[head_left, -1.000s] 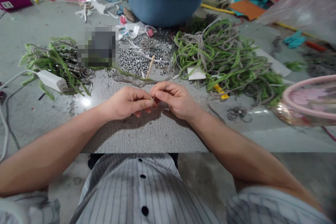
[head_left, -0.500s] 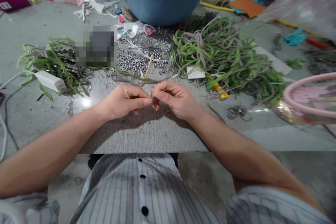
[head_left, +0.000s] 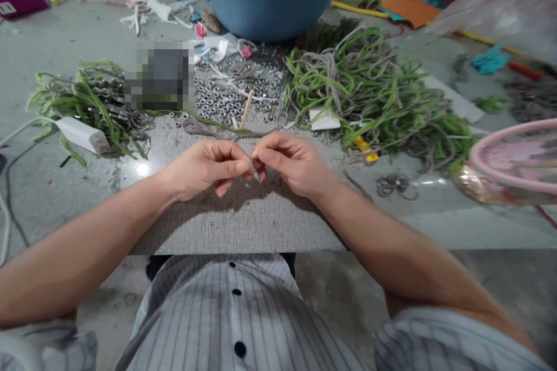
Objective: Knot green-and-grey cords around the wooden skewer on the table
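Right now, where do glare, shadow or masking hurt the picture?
Head view: bright glare spot on the tabletop, left of the left hand; head view: soft shadow below it and the right hand; head view: pixelated block beside the metal beads; head view: small metallic piece between the hands, too fine to identify.

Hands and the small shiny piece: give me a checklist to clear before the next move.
1. Left hand pinching the small shiny piece: ok.
2. Right hand close beside the piece: ok; its own grip on it: cannot tell.
3. Piece's shape in plain sight: not ok, fingers cover much of it.
4. Wooden stick apart from both hands: ok.
5. Metal beads in view beyond the hands: ok.
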`<state>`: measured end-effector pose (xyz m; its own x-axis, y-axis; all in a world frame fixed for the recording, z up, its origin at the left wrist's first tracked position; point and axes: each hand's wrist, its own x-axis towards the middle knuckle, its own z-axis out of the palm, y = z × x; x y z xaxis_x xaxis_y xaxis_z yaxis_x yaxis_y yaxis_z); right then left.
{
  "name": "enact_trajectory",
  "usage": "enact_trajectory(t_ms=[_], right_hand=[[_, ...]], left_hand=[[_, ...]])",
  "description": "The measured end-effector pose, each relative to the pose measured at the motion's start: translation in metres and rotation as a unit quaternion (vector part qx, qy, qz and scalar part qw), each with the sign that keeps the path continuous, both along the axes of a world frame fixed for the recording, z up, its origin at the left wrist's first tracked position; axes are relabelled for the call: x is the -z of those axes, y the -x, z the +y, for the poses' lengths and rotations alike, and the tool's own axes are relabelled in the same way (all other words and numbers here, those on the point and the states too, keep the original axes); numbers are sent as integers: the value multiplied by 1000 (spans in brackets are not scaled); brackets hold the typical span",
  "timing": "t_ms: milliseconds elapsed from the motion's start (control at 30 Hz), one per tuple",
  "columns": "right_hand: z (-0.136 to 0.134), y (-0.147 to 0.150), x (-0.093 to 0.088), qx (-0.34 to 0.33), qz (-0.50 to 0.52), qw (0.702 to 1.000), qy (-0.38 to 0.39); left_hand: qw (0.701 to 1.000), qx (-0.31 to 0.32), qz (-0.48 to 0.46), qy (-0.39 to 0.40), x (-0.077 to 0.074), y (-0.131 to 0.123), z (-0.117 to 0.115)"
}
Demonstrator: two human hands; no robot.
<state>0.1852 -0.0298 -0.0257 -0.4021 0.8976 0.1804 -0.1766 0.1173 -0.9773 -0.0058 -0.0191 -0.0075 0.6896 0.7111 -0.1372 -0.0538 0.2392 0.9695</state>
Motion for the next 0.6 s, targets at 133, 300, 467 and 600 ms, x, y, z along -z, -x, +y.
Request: enact_trajectory(t_ms=[133,300,467,600], right_hand=[[0,1,0,-2,-1,1000,13],[0,2,1,0,31,998,46],[5,-1,-2,48,65,992,97],[8,-5,-3,85,69,986,124]], left_hand=[[999,23,-5,28,1,2,2],[998,49,-2,34,-2,5,4],[998,37,-21,46,-3,5,4],[998,-13,-46,42,-4,5,4]])
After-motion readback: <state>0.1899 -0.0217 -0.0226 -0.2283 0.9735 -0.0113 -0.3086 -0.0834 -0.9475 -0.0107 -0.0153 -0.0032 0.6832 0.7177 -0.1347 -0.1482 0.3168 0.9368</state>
